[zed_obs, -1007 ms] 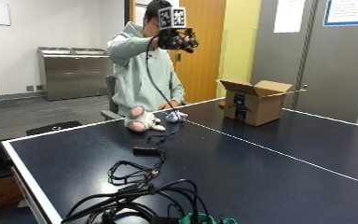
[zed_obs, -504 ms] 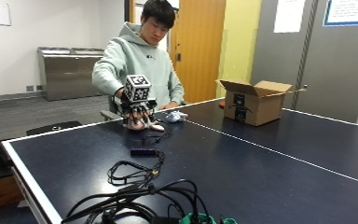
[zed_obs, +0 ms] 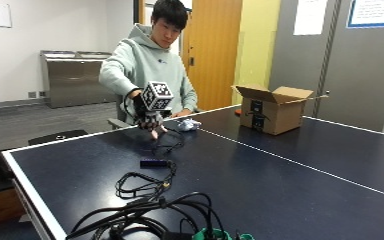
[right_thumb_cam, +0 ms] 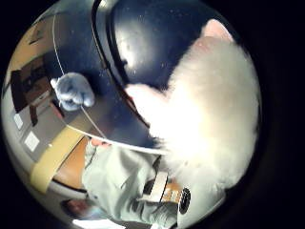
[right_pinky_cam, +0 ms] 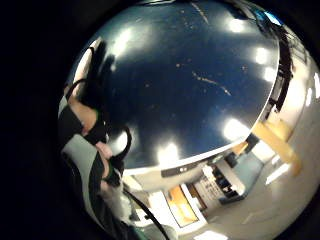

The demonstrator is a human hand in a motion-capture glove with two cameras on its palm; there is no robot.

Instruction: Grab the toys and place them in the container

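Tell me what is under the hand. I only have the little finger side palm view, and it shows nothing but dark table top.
Observer: A white fluffy toy fills much of the thumb side palm view, so it is close to the palm.
Operator: Say whether it is gripped.
Observer: I cannot tell. In the outside view the gloved right hand is down over the toy and hides most of it.
Operator: Name any other toy.
Observer: A light blue toy lies on the table beside the hand, between it and the open cardboard box.
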